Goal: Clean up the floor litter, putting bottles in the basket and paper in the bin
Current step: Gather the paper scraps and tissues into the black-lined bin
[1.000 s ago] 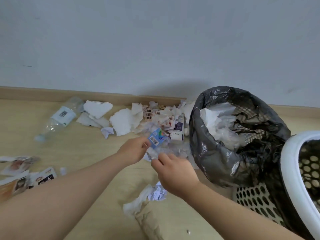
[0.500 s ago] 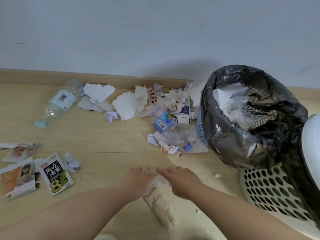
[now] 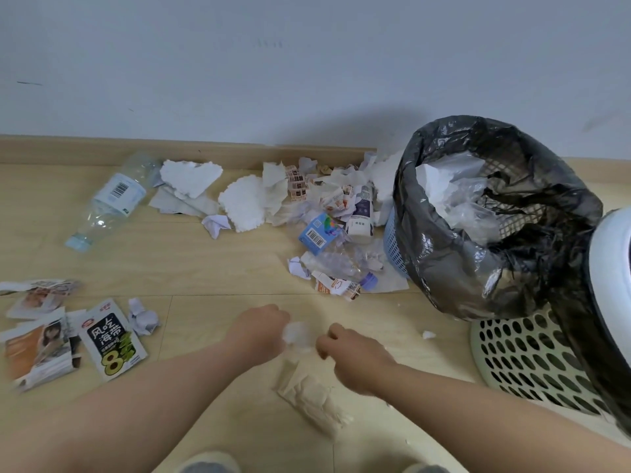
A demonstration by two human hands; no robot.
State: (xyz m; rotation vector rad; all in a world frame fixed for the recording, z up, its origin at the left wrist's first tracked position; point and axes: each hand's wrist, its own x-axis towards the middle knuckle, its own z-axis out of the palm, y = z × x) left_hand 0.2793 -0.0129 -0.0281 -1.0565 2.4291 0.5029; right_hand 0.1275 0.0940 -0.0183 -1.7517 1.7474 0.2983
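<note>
Head view: my left hand (image 3: pixel 259 332) is curled, pinching a white paper wad (image 3: pixel 296 333) low at centre. My right hand (image 3: pixel 355 353) is curled beside the wad, but blur hides whether it grips. The lined bin (image 3: pixel 444 240) stands at 2 o'clock, the perforated basket (image 3: pixel 532 367) at 3, and a clear bottle (image 3: pixel 109 203) at 10.

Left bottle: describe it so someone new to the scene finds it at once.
Follow the baseboard leftward; just in front of it a clear bottle lies on the floor, beside torn white paper. Unlike the crushed bottle by the bin, it bears a white barcode label and a pale blue cap.
</note>
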